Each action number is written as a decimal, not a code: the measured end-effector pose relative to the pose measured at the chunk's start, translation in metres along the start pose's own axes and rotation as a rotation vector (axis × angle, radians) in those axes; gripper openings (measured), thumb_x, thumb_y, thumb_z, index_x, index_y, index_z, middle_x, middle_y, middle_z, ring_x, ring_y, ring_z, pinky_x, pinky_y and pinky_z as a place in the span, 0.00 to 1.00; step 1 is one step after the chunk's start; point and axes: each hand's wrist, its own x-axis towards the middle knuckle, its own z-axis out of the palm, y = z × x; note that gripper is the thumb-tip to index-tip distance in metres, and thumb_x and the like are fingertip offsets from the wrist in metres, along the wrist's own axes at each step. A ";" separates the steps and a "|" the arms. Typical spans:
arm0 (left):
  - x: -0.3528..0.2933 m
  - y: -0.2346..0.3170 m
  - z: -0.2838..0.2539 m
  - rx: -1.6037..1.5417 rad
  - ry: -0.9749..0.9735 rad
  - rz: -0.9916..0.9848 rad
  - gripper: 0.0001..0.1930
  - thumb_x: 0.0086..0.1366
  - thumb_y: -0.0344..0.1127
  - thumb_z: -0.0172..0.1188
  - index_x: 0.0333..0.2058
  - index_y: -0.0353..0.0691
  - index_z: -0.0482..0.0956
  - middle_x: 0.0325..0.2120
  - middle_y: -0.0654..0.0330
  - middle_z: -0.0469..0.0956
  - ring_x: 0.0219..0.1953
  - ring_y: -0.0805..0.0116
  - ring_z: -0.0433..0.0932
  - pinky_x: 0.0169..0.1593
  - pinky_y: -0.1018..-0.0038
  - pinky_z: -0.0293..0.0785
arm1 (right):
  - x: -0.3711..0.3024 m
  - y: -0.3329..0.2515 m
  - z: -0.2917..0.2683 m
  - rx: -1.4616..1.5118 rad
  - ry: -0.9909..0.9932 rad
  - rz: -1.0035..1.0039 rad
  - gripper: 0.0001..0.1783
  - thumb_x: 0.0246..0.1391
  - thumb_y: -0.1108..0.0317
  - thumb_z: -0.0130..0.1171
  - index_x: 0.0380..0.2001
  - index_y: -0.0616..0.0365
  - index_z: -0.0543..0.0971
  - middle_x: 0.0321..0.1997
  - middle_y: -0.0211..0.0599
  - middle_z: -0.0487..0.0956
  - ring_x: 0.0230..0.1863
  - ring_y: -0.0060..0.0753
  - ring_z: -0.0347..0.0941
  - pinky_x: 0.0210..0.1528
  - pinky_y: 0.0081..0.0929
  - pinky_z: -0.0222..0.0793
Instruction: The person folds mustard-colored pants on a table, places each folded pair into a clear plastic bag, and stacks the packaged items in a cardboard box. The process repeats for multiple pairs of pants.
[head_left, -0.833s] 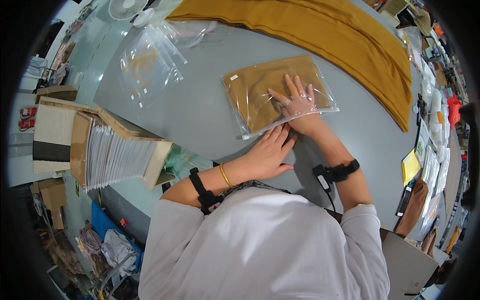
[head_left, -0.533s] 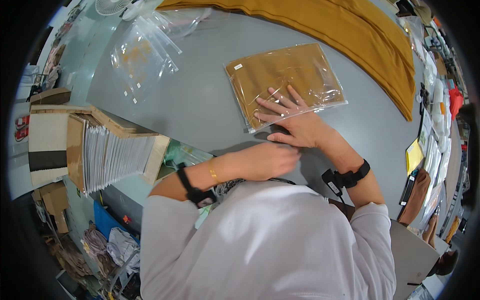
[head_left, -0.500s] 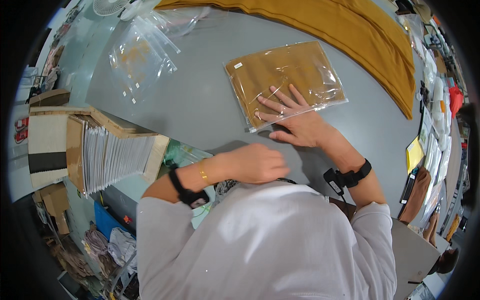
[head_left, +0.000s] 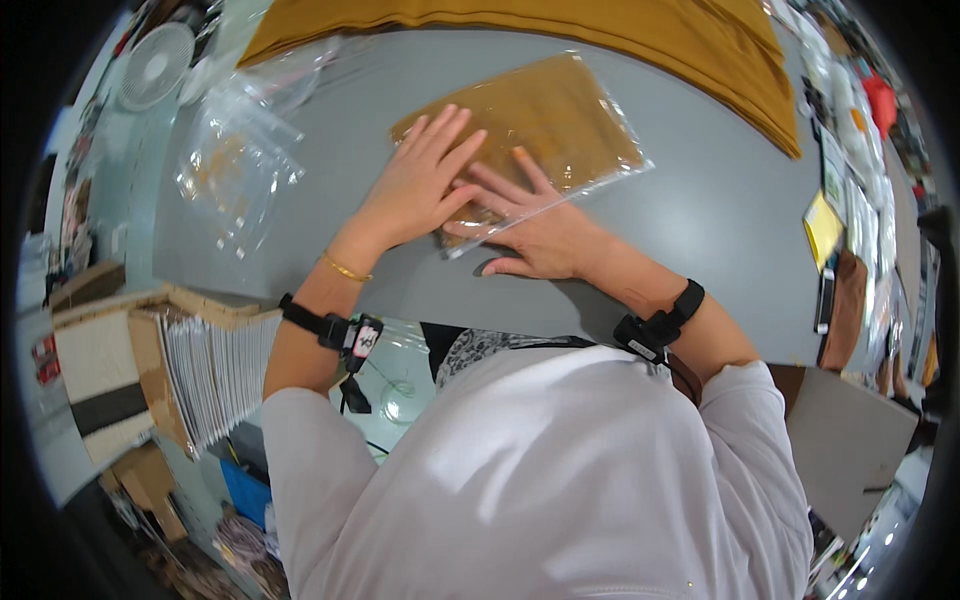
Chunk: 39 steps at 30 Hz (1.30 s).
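A flat, clear plastic bag [head_left: 575, 120] with folded ochre cloth inside lies on the grey table in front of me. My right hand [head_left: 535, 225] rests at its near edge with fingers spread. The bag's clear edge strip crosses over those fingers, which appear to be under the plastic. My left hand [head_left: 420, 185] lies stretched out over the bag's left part, fingers extended and thumb near the right hand's fingers. It hides the bag's left corner. Neither hand grips anything.
A long ochre garment or cloth [head_left: 540, 14] spans the table's far side. Clear empty bags [head_left: 235, 165] lie at the left. Beside the table stands a box of upright white sheets [head_left: 215, 375]. Packaged items and a yellow packet [head_left: 822, 230] line the right edge.
My left hand has moved from beside my body up onto the bag's left part and opened. My right hand stays on the bag. The whole view has shifted slightly.
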 end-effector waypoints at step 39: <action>-0.053 0.055 0.000 -0.040 0.012 0.289 0.09 0.58 0.26 0.66 0.37 0.30 0.79 0.46 0.48 0.80 0.54 0.47 0.80 0.56 0.61 0.81 | -0.005 -0.024 -0.015 0.188 0.226 -0.085 0.13 0.50 0.62 0.70 0.38 0.54 0.82 0.43 0.30 0.78 0.48 0.36 0.76 0.52 0.32 0.71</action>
